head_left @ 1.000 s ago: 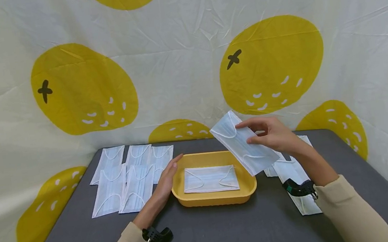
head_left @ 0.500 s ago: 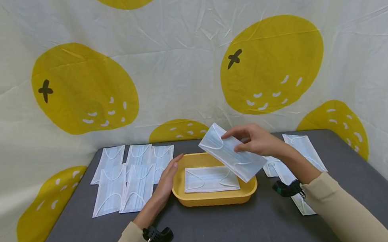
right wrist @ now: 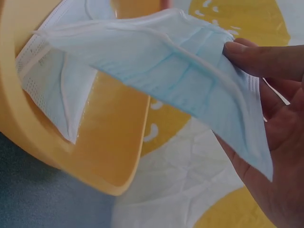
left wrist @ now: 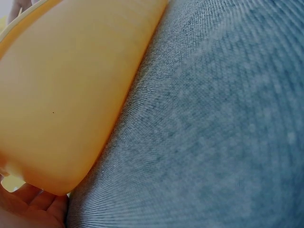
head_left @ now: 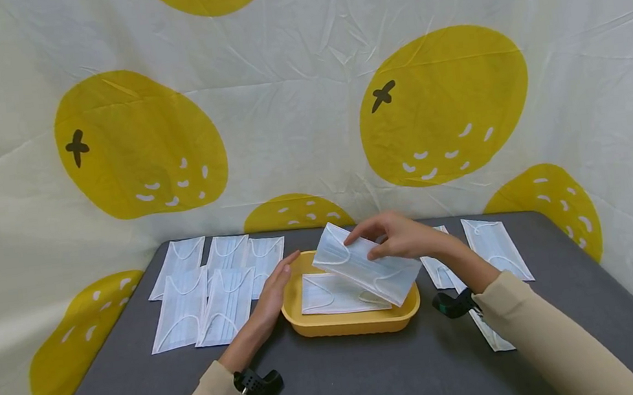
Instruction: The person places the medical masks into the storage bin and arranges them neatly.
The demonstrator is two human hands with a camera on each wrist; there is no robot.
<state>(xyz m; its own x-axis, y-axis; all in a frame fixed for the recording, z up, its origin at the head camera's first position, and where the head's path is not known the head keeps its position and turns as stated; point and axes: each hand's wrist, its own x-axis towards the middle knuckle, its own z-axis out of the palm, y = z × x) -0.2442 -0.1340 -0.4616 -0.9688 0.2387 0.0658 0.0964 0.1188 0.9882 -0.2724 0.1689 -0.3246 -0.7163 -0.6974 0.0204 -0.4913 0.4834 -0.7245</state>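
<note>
My right hand [head_left: 400, 237] pinches a pale blue face mask [head_left: 362, 264] between thumb and fingers, tilted over the right half of a yellow plastic basin [head_left: 351, 325]. In the right wrist view, the held mask [right wrist: 156, 66] hangs across the basin's rim [right wrist: 128, 180]. Another mask [head_left: 318, 295] lies flat on the basin's floor, partly covered by the held one in the head view. My left hand [head_left: 269, 300] rests with straight fingers against the basin's left side. The left wrist view shows its fingers [left wrist: 40, 204] at the corner of the basin wall [left wrist: 71, 95].
Several face masks [head_left: 177, 311] lie in overlapping rows left of the basin on the dark grey tabletop [head_left: 338, 384]. More masks [head_left: 494, 245] lie on the right, some partly hidden under my right forearm. A curtain [head_left: 295, 109] with yellow fruit prints hangs behind the table.
My right hand has moved left and down with the mask, bringing it from above the basin's right edge to lower over its inside. The left hand has stayed at the basin.
</note>
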